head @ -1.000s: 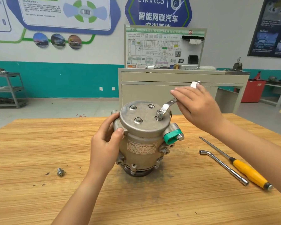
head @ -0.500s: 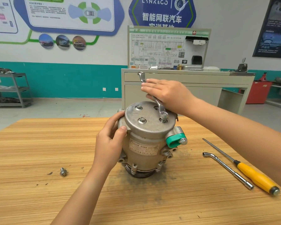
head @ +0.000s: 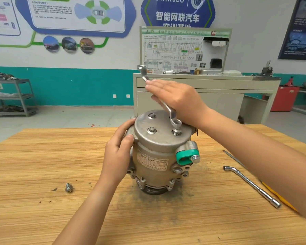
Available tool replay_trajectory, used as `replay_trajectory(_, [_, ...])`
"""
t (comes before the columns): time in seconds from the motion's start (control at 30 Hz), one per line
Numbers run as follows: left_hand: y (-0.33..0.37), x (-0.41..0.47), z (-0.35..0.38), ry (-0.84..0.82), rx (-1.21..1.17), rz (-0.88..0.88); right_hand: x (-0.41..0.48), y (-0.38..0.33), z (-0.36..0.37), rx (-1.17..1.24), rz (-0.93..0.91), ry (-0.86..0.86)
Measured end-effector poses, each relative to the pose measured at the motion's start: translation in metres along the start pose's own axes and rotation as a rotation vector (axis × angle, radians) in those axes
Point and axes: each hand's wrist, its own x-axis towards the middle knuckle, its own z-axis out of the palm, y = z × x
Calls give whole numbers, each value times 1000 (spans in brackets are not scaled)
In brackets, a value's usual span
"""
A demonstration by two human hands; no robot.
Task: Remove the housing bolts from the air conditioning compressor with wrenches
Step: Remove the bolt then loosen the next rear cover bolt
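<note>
- The compressor (head: 159,156) stands on end in the middle of the wooden table (head: 42,174), round end cover up, with a dark smudge of grime on the wood around its base.
- Its buff label (head: 153,161) faces the camera: "SGMW 24551488" reads clearly, while the smaller lines under it are too fine to make out.
- The left hand (head: 118,151) steadies the housing, thumb pressed on the rim of the cover and fingers curled round the far side.
- The right hand (head: 177,99) lies flat over the wrench (head: 168,110), fingers straight and together along the shaft, not wrapped round it.
- The wrench's lower ring sits on the raised bolt (head: 176,132) at the right of the cover, and thread shows beneath the ring.
- The wrench's free end pokes up and away past the fingertips.
- Two more bolts, one near (head: 151,129) and one far (head: 152,116), sit down in the cover.
- A green cap (head: 185,157) is fixed on the port at the compressor's right shoulder.
- A loose bolt (head: 69,187) lies on the table, well to the left.
- To the right lie an L-shaped socket wrench (head: 251,184) and, beside it, a yellow-handled screwdriver (head: 276,195), largely hidden by the right forearm.
- On the back wall, a blue sign (head: 177,17) reads "LYNK&CO" and "智能网联汽车".
- Below it, a wiring-diagram board (head: 184,50) marked "HV" stands on a beige cabinet (head: 219,96).
</note>
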Motion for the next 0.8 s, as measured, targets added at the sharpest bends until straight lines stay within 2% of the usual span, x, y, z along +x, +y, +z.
replay_trajectory(0.1, [1, -1, 1, -16, 18, 0, 0, 6, -9, -32, 169, 63])
replay_trajectory(0.2, [3, -2, 2, -18, 29, 3, -4, 6, -28, -22, 352, 53])
replay_trajectory(0.37, [6, -4, -1, -15, 77, -1, -24, -16, -70, 265, 812, 161])
replay_trajectory(0.53, [12, -6, -7, -35, 197, 14, -66, -71, -92, 494, 1101, -35])
replay_trajectory(0.67, [16, -7, -8, -12, 306, 23, -76, -101, -80, 641, 1264, -182])
replay_trajectory(0.73, [23, -8, -7, 74, 442, 121, -77, -107, -72, 768, 1329, -136])
replay_trajectory(0.8, [36, -9, -4, 147, 529, 300, -76, -108, -68, 935, 1366, -70])
